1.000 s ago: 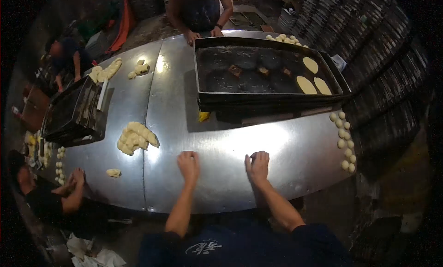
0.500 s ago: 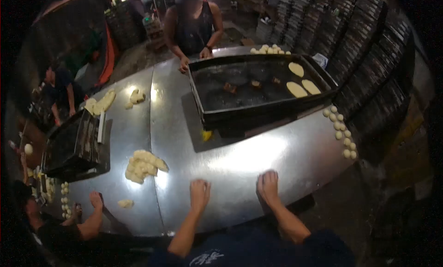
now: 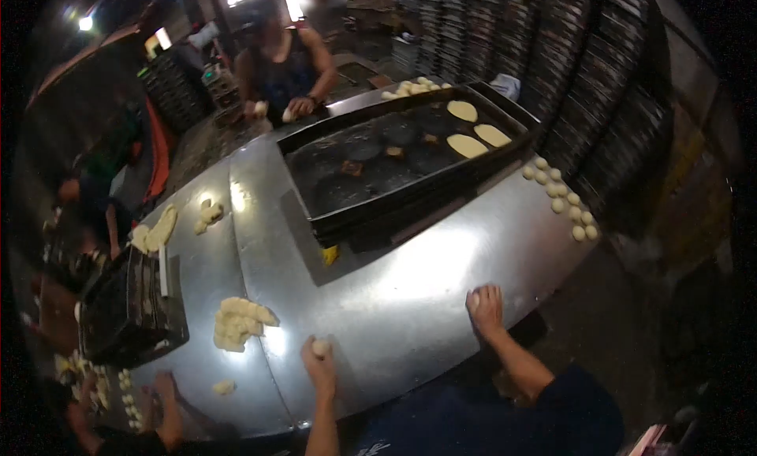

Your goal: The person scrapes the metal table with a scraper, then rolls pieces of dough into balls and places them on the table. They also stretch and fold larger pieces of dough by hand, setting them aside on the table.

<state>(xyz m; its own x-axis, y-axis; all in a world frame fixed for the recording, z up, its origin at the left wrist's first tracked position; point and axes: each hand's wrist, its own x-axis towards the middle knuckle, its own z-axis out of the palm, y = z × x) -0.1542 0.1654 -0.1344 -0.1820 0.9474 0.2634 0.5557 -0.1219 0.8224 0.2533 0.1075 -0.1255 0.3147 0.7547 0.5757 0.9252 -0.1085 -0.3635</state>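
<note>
holding dough discs (image 3: 467,146), a tray (image 3: 410,188) faces left hand (image 3: 319,367), curled round ball (image 3: 320,347) (right hand (image 3: 486,309) curled, hold unclear).

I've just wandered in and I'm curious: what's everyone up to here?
Someone at a metal table has a dough ball in the left hand. The right hand is curled near the front edge, perhaps around another. A dough lump lies to the left, and more balls sit at the right. Beyond, three flat dough pieces lie in a dark tray, with a co-worker behind it.
</note>
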